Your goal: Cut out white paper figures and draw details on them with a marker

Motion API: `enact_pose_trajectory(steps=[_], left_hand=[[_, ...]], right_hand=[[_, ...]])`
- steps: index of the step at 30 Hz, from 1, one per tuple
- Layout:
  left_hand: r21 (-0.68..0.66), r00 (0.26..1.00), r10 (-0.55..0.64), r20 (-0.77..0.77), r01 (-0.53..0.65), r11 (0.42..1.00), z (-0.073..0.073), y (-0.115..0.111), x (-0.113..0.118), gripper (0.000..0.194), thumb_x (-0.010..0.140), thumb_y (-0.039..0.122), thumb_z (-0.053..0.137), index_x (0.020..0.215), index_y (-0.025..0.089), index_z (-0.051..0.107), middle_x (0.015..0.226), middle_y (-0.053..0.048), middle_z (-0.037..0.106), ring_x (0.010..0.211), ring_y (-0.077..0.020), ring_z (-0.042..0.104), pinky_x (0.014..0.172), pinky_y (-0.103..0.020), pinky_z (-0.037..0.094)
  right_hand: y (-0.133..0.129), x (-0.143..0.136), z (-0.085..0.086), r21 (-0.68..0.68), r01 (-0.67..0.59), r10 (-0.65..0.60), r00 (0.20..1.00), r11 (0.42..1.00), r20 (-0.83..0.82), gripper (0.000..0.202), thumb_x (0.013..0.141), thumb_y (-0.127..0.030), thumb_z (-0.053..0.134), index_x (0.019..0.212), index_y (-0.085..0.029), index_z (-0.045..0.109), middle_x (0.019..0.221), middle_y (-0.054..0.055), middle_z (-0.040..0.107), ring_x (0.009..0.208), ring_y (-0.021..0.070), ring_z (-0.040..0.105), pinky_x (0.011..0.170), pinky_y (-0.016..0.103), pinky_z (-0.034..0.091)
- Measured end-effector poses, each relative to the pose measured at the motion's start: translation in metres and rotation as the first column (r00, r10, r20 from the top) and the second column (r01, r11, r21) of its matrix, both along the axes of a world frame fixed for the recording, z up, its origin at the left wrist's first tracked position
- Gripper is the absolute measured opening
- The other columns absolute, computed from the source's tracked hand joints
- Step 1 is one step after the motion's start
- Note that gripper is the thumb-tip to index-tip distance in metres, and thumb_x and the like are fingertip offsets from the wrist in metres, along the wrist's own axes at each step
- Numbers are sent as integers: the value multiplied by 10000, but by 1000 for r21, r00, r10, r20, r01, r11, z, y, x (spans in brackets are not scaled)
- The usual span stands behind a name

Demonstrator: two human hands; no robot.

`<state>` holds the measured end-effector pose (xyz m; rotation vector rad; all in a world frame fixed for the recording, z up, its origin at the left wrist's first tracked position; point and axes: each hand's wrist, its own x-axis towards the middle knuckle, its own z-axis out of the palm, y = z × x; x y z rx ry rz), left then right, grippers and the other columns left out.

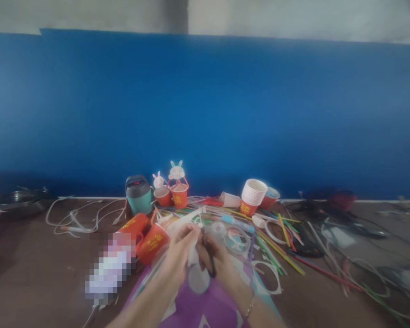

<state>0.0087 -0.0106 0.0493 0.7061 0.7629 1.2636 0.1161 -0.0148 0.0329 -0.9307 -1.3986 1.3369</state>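
My left hand (183, 241) is closed on a small piece of white paper (192, 256), held up over the middle of the work area. Close beside it, my right hand (220, 258) grips a pair of scissors (212, 264) by its dark handles. The blades point away from me, near the paper's upper part; blur hides whether they touch it. Below both hands is a pale round paper piece (199, 279), over a purple sheet (191, 310). White scraps, one a cut-out ring (276, 286), lie around the sheet.
Red paper cups (153, 243) lie on the left, near a teal jar (139, 200). Cups with rabbit figures (176, 173) stand behind. Stacked cups (254, 193), tape rolls (237, 239) and coloured sticks (280, 253) are on the right. Cables (85, 223) and a blue wall (205, 114) flank the table.
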Motion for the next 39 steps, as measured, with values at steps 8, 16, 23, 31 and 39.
enact_pose_trajectory(steps=[8,16,23,31,39], left_hand=[[75,991,-76,-111,85,994,3,12,-19,205,724,307,728,714,171,575,649,14,597,557,-111,550,529,-215,423],[213,846,-73,-529,216,953,-1,25,-33,165,662,281,742,643,147,648,874,-70,672,818,-187,577,712,-267,403],[131,913,-157,-378,220,967,-5,19,-24,235,720,367,736,713,161,624,773,-32,672,730,-159,585,690,-266,399],[134,972,-140,-189,167,977,-9,15,-13,243,778,361,688,745,139,596,642,-37,640,562,-158,596,580,-286,461],[33,992,-118,-40,119,992,11,6,-12,285,705,364,734,699,190,508,551,42,530,351,-120,483,295,-239,415]], right_hand=[[2,6,9,-49,3,-2,999,999,36,382,735,-522,658,643,-195,484,402,-80,422,326,60,363,340,181,289],[14,18,5,-64,56,-61,996,996,-72,331,688,-459,704,754,-173,551,407,-78,482,334,81,446,347,176,312],[14,16,0,-41,74,-78,990,996,-115,335,687,-469,698,727,-175,542,384,-77,477,308,80,423,337,183,311],[13,13,2,-10,127,-128,988,992,-91,338,736,-489,665,757,-180,530,429,-59,512,356,93,466,374,196,361],[2,6,9,-21,-107,106,994,994,-35,306,699,-415,693,719,-189,488,550,-64,493,455,86,512,471,209,439]])
